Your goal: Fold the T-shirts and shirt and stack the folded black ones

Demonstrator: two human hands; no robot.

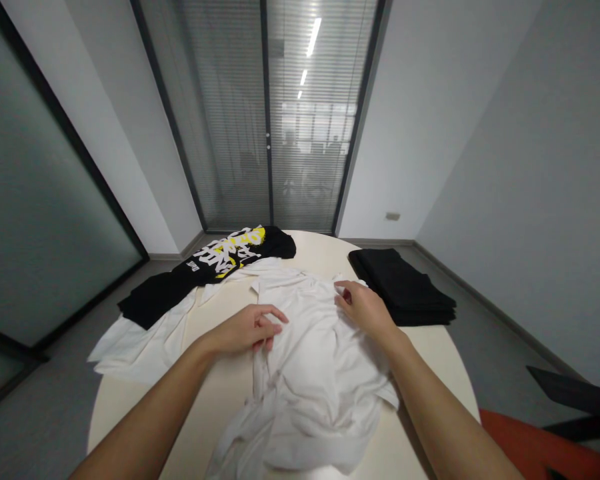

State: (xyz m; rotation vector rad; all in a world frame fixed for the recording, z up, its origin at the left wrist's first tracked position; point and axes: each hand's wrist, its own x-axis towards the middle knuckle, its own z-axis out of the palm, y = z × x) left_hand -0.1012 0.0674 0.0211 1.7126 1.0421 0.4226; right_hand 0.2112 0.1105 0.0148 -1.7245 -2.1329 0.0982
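Observation:
A crumpled white T-shirt [310, 373] lies in front of me on a round cream table [215, 407]. My left hand [247, 328] rests on the shirt's left edge, its fingers curled and pinching the cloth. My right hand [363, 308] sits on the shirt's upper right part, fingers bent and gripping the fabric near the collar. Both forearms reach in from the bottom of the view.
A black T-shirt with white and yellow lettering [215, 263] lies over other white shirts [145, 337] at the table's left. A stack of folded black clothes [403, 287] sits at the right. An orange chair [535, 447] stands at the lower right. Glass doors with blinds are behind.

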